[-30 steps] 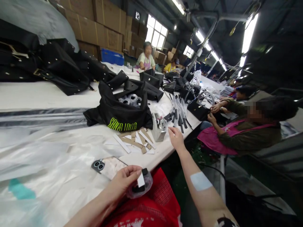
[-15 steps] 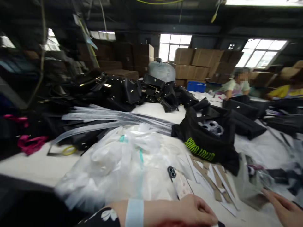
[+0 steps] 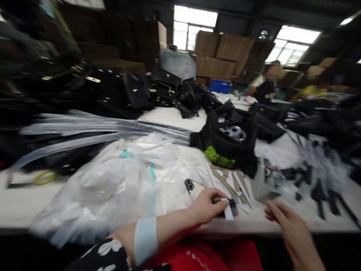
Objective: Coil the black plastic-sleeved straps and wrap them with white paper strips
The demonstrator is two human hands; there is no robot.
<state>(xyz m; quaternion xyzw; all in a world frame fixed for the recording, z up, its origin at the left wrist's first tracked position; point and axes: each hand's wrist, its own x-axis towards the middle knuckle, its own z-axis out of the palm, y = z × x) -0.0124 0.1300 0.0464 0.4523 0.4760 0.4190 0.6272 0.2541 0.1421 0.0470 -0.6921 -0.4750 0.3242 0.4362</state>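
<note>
My left hand (image 3: pixel 207 206) is closed at the table's front edge, thumb against the fingers. A short white strip (image 3: pixel 228 213) sticks out of its grip, with a small dark piece (image 3: pixel 232 205) beside it. Right of it, my right hand (image 3: pixel 289 222) has its fingers drawn together next to a grey container (image 3: pixel 261 184) of small clear and dark items; whatever is in the fingertips is hidden by blur. Just beyond my left hand lies a phone (image 3: pixel 189 184), partly covered by the hand. Brown and white strips (image 3: pixel 229 184) lie loosely between the hands.
White plastic bags (image 3: pixel 113 184) are heaped on the left. A black bag with green lettering (image 3: pixel 225 143) stands ahead. Long clear strips (image 3: pixel 84 126), black handbags (image 3: pixel 126 90) and a yellow ring (image 3: pixel 45 177) lie around. Co-workers (image 3: pixel 267 81) are at the far right, before stacked cartons (image 3: pixel 225 49).
The view has tilted down and turned, so the table edge and red cloth on my lap now show. Both hands appear higher in the picture, and the white strip in my left hand has become visible.
</note>
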